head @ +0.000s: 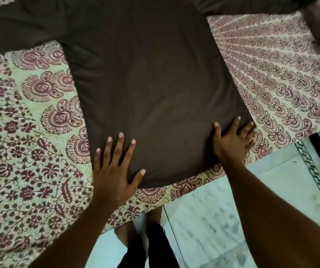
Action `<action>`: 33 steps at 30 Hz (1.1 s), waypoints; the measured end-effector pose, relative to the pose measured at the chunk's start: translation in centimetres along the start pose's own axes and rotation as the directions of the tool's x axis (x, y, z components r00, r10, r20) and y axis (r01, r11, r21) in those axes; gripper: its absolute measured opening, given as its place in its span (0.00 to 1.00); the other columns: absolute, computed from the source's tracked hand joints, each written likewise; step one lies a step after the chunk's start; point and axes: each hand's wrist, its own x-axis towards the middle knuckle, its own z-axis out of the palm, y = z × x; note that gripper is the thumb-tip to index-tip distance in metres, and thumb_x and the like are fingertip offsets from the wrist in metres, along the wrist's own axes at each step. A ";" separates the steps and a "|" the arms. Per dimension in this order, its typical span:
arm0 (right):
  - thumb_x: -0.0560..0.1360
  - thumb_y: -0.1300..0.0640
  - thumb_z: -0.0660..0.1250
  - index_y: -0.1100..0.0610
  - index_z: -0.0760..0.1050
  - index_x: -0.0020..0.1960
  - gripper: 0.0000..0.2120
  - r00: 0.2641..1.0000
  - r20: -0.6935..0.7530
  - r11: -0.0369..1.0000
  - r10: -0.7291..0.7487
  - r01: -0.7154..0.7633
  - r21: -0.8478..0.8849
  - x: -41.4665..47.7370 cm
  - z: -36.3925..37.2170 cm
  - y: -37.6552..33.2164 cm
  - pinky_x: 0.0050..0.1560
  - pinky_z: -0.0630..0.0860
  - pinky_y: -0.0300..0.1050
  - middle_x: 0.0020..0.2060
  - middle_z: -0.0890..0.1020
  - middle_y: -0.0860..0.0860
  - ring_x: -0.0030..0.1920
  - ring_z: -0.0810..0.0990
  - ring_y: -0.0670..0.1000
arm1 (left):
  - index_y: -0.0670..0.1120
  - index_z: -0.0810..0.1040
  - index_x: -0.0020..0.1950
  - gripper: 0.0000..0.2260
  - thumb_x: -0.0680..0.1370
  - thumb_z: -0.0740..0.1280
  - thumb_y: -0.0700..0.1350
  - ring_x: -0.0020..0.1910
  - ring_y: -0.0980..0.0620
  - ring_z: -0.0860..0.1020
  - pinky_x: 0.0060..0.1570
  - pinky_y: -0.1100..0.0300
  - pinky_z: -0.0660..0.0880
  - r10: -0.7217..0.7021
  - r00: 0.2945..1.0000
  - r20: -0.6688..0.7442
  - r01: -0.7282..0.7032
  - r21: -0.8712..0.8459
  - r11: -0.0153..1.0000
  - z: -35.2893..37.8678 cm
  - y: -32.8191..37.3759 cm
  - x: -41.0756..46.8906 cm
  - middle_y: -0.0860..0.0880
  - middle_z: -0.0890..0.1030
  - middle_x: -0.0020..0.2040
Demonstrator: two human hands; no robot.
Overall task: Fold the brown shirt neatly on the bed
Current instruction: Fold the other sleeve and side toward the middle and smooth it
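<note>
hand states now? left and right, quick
Left hand: open, fingers spread flat on the brown shirt.
Right hand: on the shirt's near corner; gripping or just pressing, cannot tell.

View: one wide-angle camera worn on the head, by the bed's edge.
Facing: forward and steeply down onto the bed (29, 151) and shirt (145, 84).
Nearness: close; both forearms enter from the bottom, with left hand (114, 171) and right hand (230, 140) just below mid-frame.
Tilt: the bed edge slants, rising from lower left to right.
Bottom: floor (232, 200) and feet (128, 235) lie almost under the lens.
Top: the shirt runs out of frame; the top right corner is blurred.
</note>
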 end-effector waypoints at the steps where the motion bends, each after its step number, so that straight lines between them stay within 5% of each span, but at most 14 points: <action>1: 0.80 0.29 0.51 0.51 0.48 0.84 0.41 0.999 -0.003 0.999 -0.040 0.040 -0.019 -1.4 -0.2 -0.8 0.80 0.41 0.63 0.83 0.45 0.60 0.83 0.41 0.62 | 0.56 0.53 0.85 0.36 0.80 0.57 0.68 0.85 0.42 0.48 0.81 0.38 0.51 0.006 1.000 0.018 -0.005 -0.036 0.999 -0.3 -0.1 -0.8 0.50 0.48 0.86; 6: 0.83 0.35 0.56 0.52 0.53 0.84 0.36 0.884 0.088 0.885 -0.460 0.465 -0.039 -8.4 -0.9 -7.1 0.81 0.44 0.58 0.84 0.49 0.59 0.83 0.44 0.60 | 0.49 0.65 0.81 0.28 0.83 0.60 0.58 0.81 0.46 0.62 0.76 0.43 0.65 -0.068 0.998 -0.005 0.064 -0.278 0.958 -3.8 -1.6 -1.0 0.49 0.62 0.83; 11: 0.84 0.38 0.56 0.51 0.54 0.84 0.34 0.757 0.146 0.771 -0.637 0.628 0.108 -11.4 0.3 -16.4 0.82 0.47 0.56 0.84 0.49 0.55 0.84 0.44 0.57 | 0.46 0.69 0.79 0.25 0.83 0.60 0.55 0.77 0.47 0.68 0.73 0.46 0.70 -0.175 0.978 -0.114 0.128 -0.331 0.935 -8.3 -5.8 3.0 0.48 0.68 0.80; 19: 0.84 0.36 0.53 0.52 0.50 0.84 0.35 0.619 0.165 0.638 -0.768 0.762 0.110 -7.1 4.8 -32.5 0.83 0.47 0.56 0.84 0.48 0.55 0.84 0.42 0.57 | 0.44 0.67 0.78 0.27 0.80 0.65 0.49 0.76 0.42 0.69 0.72 0.41 0.70 -0.265 0.943 -0.203 0.226 -0.197 0.954 -11.9 -17.4 16.7 0.42 0.68 0.78; 26: 0.82 0.31 0.50 0.47 0.49 0.84 0.36 0.539 0.181 0.550 -0.822 0.835 0.011 -2.2 8.2 -44.0 0.80 0.45 0.62 0.84 0.46 0.56 0.83 0.42 0.60 | 0.53 0.55 0.84 0.29 0.84 0.57 0.56 0.84 0.41 0.52 0.79 0.37 0.55 -0.396 0.904 -0.161 0.397 -0.028 0.917 -12.9 -29.5 24.0 0.46 0.53 0.85; 33: 0.79 0.26 0.46 0.53 0.48 0.84 0.43 0.607 0.204 0.609 -0.768 0.791 -0.062 -1.7 11.8 -54.0 0.80 0.39 0.64 0.84 0.44 0.54 0.83 0.38 0.58 | 0.58 0.54 0.84 0.28 0.84 0.49 0.63 0.84 0.43 0.52 0.80 0.37 0.53 -0.509 0.852 -0.123 0.511 -0.017 0.859 -10.8 -38.5 22.2 0.49 0.52 0.86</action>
